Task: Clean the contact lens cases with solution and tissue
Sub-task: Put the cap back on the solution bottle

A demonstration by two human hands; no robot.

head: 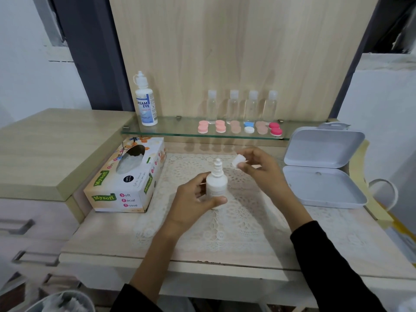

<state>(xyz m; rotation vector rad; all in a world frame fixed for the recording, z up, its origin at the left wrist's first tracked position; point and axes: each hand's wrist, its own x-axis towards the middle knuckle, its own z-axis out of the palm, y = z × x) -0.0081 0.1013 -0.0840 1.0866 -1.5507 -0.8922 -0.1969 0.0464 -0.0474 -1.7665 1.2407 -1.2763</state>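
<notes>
Contact lens cases [248,129] are not in the hands yet. At the centre of the frame the left hand [193,199] wraps its fingers and thumb round a small white bottle [217,185], upright with its nozzle bare, probably so that nothing spills. The right hand [261,167] pinches the white cap [239,161] just to the upper right of the nozzle, apart from it (opening for a squeeze, I judge). Both hover over a lace mat [225,226] on the worktop [101,233].

To the left a tissue box [126,176] lies within reach, its slot facing up. To the right a white hinged box [324,172] stands open.

Further up, on the glass shelf [180,130], 6 cases sit in a row: twin round lids in pale pink, peach, blue with white, and magenta, all seemingly capped. Behind them stand 4 clear bottles [253,104], and at the shelf's left end a larger solution bottle [145,104].
</notes>
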